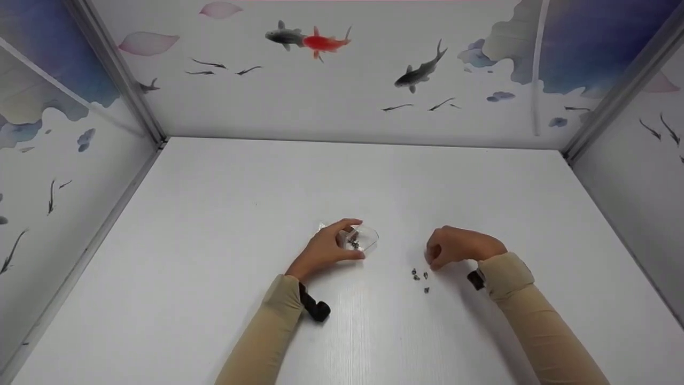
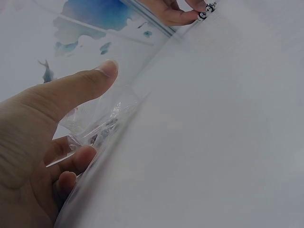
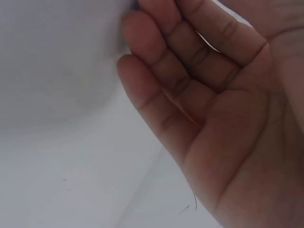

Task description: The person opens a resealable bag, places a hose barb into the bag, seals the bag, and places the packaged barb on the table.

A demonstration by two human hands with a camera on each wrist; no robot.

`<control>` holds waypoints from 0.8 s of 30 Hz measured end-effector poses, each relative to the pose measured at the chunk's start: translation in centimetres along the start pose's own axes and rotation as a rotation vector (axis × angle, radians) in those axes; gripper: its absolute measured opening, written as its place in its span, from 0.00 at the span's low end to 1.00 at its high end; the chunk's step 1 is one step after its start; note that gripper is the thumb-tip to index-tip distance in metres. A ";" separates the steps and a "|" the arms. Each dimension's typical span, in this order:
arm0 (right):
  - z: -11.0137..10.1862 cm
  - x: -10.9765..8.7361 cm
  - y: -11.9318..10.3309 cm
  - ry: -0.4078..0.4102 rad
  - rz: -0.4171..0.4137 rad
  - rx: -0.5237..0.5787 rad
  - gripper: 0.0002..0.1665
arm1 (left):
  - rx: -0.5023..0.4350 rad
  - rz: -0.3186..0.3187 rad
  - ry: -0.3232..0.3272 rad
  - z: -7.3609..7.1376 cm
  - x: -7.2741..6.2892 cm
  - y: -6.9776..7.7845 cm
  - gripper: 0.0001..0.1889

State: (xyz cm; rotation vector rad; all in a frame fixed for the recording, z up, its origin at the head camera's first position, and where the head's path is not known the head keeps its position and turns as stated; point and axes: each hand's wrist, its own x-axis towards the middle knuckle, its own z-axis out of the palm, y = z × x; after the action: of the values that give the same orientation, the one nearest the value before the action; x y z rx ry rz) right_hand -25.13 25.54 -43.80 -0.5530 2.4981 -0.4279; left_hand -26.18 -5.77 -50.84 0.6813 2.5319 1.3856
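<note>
In the head view my left hand (image 1: pixel 323 246) holds a small clear plastic box (image 1: pixel 370 239), thumb on the near side and fingers round the far side. A few small dark, silvery metal pieces (image 1: pixel 354 243) lie inside it. My right hand (image 1: pixel 462 247) is low over the table, its fingers bent and thumb brought in towards them. Several more metal pieces (image 1: pixel 416 277) lie loose just left of and below its fingertips; two shiny ones (image 2: pixel 206 11) show at the fingers in the left wrist view. I cannot tell whether the right fingertips pinch one.
Crinkled clear plastic (image 1: pixel 321 226) shows behind the left hand. The white table (image 1: pixel 240 176) is bordered by a back panel (image 1: pixel 352 107) printed with fish and by side panels in metal frames.
</note>
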 end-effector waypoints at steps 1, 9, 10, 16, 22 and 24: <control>-0.1 0.0 0.0 0.002 -0.005 0.002 0.04 | -0.003 -0.002 -0.001 0.0 0.0 0.0 0.39; -0.5 0.3 0.0 0.003 -0.056 0.032 0.07 | -0.006 -0.016 -0.005 0.1 0.1 0.1 0.39; -0.6 0.4 0.0 0.007 -0.057 0.036 0.07 | -0.005 -0.013 -0.004 0.1 0.1 0.1 0.39; -1.0 0.8 -0.4 0.035 -0.089 0.032 0.07 | -0.012 -0.019 -0.004 0.0 0.0 0.2 0.38; -1.5 1.3 -1.0 0.053 -0.132 0.034 0.06 | -0.016 -0.011 -0.002 0.0 -0.1 0.3 0.38; -1.7 1.4 -1.2 0.060 -0.139 0.036 0.06 | -0.014 -0.012 -0.003 -0.1 -0.1 0.3 0.39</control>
State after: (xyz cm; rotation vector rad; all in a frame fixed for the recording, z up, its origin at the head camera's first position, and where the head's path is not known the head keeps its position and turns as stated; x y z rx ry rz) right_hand -26.80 24.12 -42.56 -0.7119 2.5126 -0.5485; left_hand -26.04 -5.75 -50.57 0.6642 2.5174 1.3961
